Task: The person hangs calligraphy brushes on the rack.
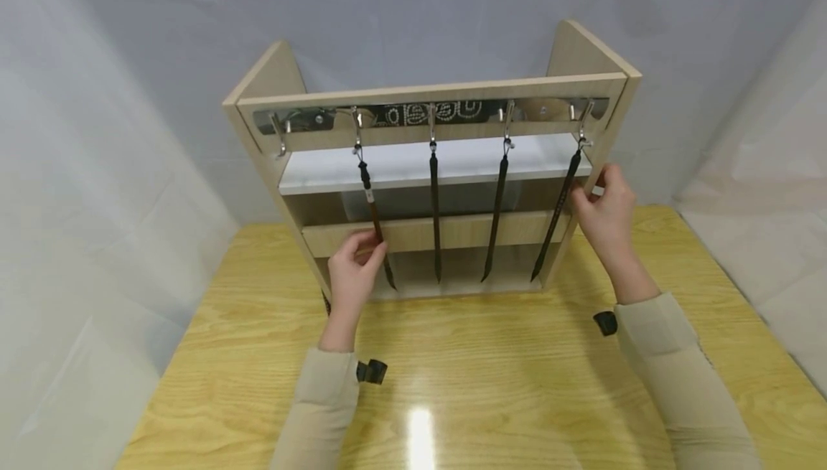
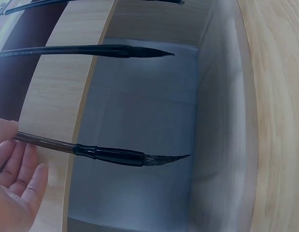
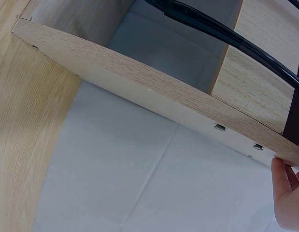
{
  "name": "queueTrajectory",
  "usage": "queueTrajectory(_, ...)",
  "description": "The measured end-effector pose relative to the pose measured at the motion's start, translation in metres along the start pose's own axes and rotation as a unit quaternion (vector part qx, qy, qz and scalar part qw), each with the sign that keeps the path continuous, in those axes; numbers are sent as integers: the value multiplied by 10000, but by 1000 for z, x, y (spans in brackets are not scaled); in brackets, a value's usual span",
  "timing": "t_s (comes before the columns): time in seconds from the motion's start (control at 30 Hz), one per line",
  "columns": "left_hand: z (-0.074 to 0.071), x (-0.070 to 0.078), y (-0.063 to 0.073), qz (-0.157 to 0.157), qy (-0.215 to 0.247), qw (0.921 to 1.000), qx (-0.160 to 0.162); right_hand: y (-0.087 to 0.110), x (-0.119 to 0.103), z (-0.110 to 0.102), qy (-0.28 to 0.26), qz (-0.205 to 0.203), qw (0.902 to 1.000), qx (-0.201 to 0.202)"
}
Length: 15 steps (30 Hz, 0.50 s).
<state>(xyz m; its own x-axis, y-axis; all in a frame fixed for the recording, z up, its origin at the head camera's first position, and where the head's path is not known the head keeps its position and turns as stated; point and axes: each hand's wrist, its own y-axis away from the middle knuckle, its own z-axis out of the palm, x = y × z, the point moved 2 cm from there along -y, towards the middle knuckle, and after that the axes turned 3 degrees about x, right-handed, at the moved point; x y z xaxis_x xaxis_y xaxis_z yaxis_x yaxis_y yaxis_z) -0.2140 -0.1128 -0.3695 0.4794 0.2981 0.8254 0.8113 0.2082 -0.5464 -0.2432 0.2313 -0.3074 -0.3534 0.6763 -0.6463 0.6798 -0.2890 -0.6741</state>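
Note:
My left hand [image 1: 352, 269] pinches the brown handle of a calligraphy brush [image 1: 370, 201] between thumb and fingers. Its loop hangs from a metal hook [image 1: 357, 125], and its dark, pointed bristles [image 2: 164, 159] show in the left wrist view. Three more dark brushes hang to the right, among them a middle brush [image 1: 434, 212], another brush [image 1: 497, 215] and the far-right brush [image 1: 558, 212]. On the right, my right hand [image 1: 610, 215] grips the edge of the side panel [image 3: 139, 79] of a wooden shelf unit [image 1: 413, 237], thumb toward the front; part of that hand is outside the right wrist view.
Across the unit's top runs a shiny hook strip [image 1: 413, 115], with another hook [image 1: 280, 134] at its left end. A white shelf [image 1: 407, 161] lies behind the brushes. The unit stands on a wood-grain table [image 1: 491, 369], with pale sheeting [image 1: 413, 18] behind and at both sides.

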Motion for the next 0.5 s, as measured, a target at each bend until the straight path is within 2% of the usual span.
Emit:
queueTrajectory(0.17,-10,-6,7,-152,-70,9998,-60,1,-1,1,-23,14,10000,4)
queueTrajectory(0.4,-28,8,22,-378,-122,9992,8,1,-2,1,-100,110,9999,22)
queueTrajectory(0.5,-35,-1,27,-414,-229,9989,56,1,-1,1,-95,125,9999,13)
